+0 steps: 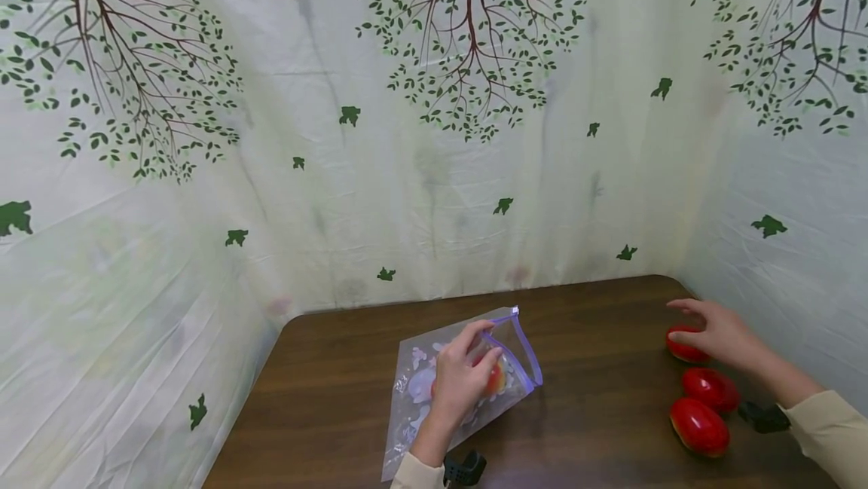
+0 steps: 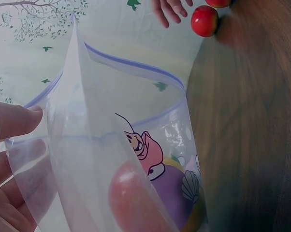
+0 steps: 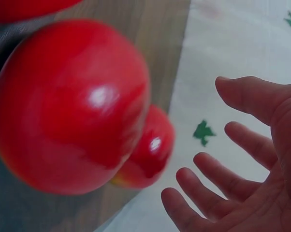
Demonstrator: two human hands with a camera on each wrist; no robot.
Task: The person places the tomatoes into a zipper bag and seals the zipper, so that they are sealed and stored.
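In the head view my left hand pinches one side of the mouth of a clear zip bag with a purple seal. The left wrist view shows the mouth of the bag gaping, a cartoon print on its wall and a red fruit inside. My right hand, fingers spread and holding nothing, is over the farthest glossy red mango-like fruit at the table's right. Two more such fruits, a middle one and a nearer one, lie close together towards me.
The brown wooden table has rounded far corners. A pale cloth wall with printed trees and green leaf shapes stands behind it and at both sides. Dark bands, a left one and a right one, sit at my wrists.
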